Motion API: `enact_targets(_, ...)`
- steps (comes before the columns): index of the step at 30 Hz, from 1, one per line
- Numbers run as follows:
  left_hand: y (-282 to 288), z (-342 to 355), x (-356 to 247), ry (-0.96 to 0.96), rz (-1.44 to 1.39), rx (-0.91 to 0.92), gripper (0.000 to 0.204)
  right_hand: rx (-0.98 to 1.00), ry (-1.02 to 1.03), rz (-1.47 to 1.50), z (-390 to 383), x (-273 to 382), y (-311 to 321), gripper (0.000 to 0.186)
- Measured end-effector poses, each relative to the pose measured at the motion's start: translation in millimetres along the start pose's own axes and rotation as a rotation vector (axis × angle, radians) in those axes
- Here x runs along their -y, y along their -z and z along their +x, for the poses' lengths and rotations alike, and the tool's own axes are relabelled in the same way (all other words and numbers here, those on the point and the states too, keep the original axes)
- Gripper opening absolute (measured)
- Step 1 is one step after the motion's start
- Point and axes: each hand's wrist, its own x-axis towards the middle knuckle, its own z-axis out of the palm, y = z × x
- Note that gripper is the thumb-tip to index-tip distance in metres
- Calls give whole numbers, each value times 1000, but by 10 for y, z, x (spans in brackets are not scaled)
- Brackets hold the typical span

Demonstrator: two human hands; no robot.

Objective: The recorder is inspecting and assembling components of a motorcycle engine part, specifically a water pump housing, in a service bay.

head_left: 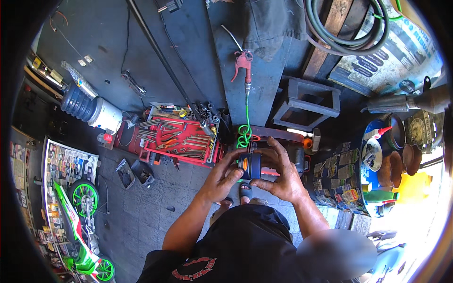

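One blue cylinder point(255, 166) is grasped by the fingers of left hand point(218, 181) and right hand point(286, 178), right of the red tray point(191, 129)'s near right corner; keep pressure even.

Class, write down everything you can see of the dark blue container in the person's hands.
The container is small and squat, dark blue, with an orange oval mark toward its left side. Its surface looks smooth, perhaps plastic or painted metal; I cannot tell which. It is held up off the ground between the left hand and the right hand, with fingers partly around it. Its contents do not show, and whether it is open or closed is unclear.
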Motion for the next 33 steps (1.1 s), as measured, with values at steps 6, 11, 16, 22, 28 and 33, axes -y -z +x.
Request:
enact_targets(6, -185, 13, 210, -51, 258, -149, 60, -53, -58, 62, -111, 20, 13, 113)
enact_targets(11, -223, 82, 196, 129, 245, -208, 64, -15, 79, -212, -167, 20, 49, 111)
enact_targets(16, -269, 167, 43, 608, -132, -80, 66, 40, 78, -314, -215, -20, 91, 106)
enact_targets(22, -351, 187, 83, 592, 35, -78, 68, -56, 33, -276, -319, -79, 81, 104)
enact_targets(28, -418, 221, 232, -154, 368, -150, 70, -90, -77, 44, -314, -174, 31, 109)
enact_targets(33, -331, 212, 211, -158, 585, -100, 56, -118, -128, 194, -292, -211, -53, 106)
